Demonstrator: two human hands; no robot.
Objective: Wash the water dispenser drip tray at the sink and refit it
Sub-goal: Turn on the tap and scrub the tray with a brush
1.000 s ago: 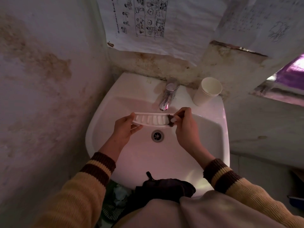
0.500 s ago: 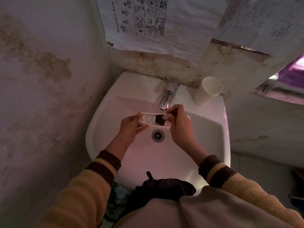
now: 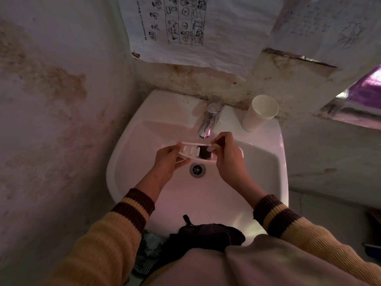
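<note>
Now: scrubbing step, tray not yet rinsed or refitted, by my reading. The drip tray [image 3: 190,149], white and slotted, is held level over the sink [image 3: 144,141], just below the faucet [image 3: 209,122] spout and above the drain [image 3: 197,169]. The left hand [image 3: 168,159] grips the tray's left end, thumb on top and fingers curled beneath. The right hand [image 3: 226,155] pinches a dark pad [image 3: 204,152] against the tray's middle slots with curled fingers. No water stream is visible.

Method note: the left grip should brace against the pad's push so the thin tray does not flex or slip. Work the pad along each slot, then into the corners and the underside. Stay over the basin so drips fall to the drain. Rinse under the spout before refitting.

Writing: a paper poster [image 3: 185,23] above the sink carries a grid of small cartoon pictograms and a line of sideways text, too small to read. A second sheet to its right is too faint to read. The stacked paper cups [image 3: 260,112] on the rim show no visible branding.
</note>
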